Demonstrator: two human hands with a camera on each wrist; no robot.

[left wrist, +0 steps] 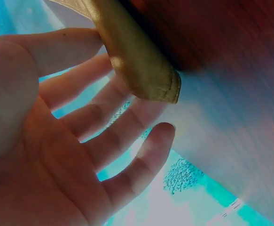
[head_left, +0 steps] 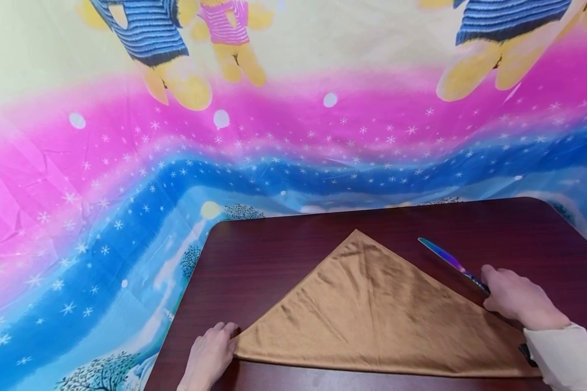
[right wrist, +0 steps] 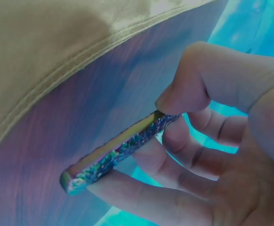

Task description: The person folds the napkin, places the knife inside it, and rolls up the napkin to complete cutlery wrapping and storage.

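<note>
A brown satin cloth napkin (head_left: 367,312), folded into a triangle, lies with its point away from me and its long edge nearest me. At its left corner, my left hand (head_left: 207,353) pinches the cloth between thumb and forefinger; the left wrist view shows the corner (left wrist: 144,66) over the other, spread fingers. My right hand (head_left: 523,298) holds a rainbow-coloured table knife (head_left: 442,251) by its handle, just beyond the napkin's right slope. In the right wrist view, thumb and fingertips grip the patterned handle (right wrist: 118,153); the blade is hidden there.
The dark red-brown wooden table (head_left: 264,258) has rounded far corners. Behind and around it hangs a pink and blue cloth (head_left: 274,125) printed with snowflakes and bears. A small black object (head_left: 526,354) shows at my right sleeve (head_left: 567,355), over the napkin's right corner.
</note>
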